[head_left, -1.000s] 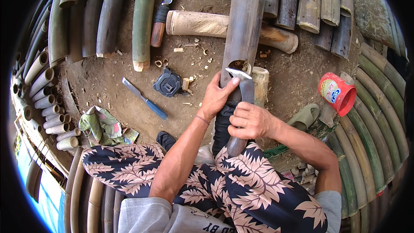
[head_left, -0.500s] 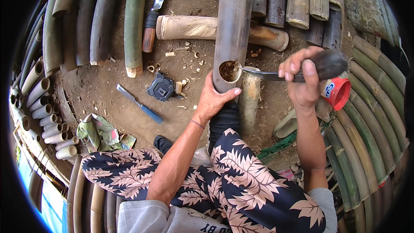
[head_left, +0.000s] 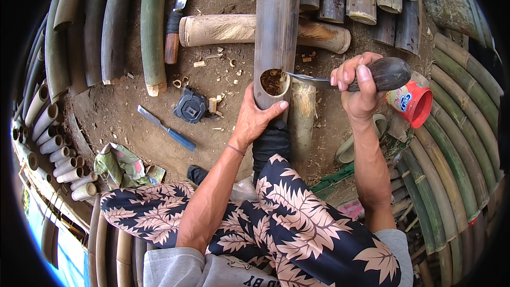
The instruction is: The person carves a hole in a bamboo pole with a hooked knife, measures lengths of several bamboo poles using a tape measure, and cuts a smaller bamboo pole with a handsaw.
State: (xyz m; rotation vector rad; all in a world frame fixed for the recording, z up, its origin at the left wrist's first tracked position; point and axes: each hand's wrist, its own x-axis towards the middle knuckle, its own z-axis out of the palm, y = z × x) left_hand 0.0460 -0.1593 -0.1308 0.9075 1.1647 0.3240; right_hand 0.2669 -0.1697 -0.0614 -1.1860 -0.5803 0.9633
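Note:
A thick grey-brown bamboo tube [head_left: 277, 26] lies with its far part across a pale bamboo log [head_left: 223, 29]. Near its close end a round hole [head_left: 274, 82] shows wood shavings inside. My left hand [head_left: 255, 111] is wrapped round that close end, thumb along the rim. In my right hand [head_left: 358, 82] is a knife [head_left: 388, 74] with a fat dark handle, gripped in a fist. The knife's narrow blade points left, its tip touching the right edge of the hole.
A chisel [head_left: 169, 130] with a blue handle, a black tape measure [head_left: 191, 105] and a machete [head_left: 174, 26] lie on the dirt to the left. Bamboo pieces [head_left: 467, 111] are stacked around. A red tub [head_left: 417, 106] sits right, and a cloth [head_left: 122, 165] lower left.
Both hands, the knife and the bamboo tube appear slightly further left in the picture, as does most of the ground behind them. The knife tip stays at the hole's right edge.

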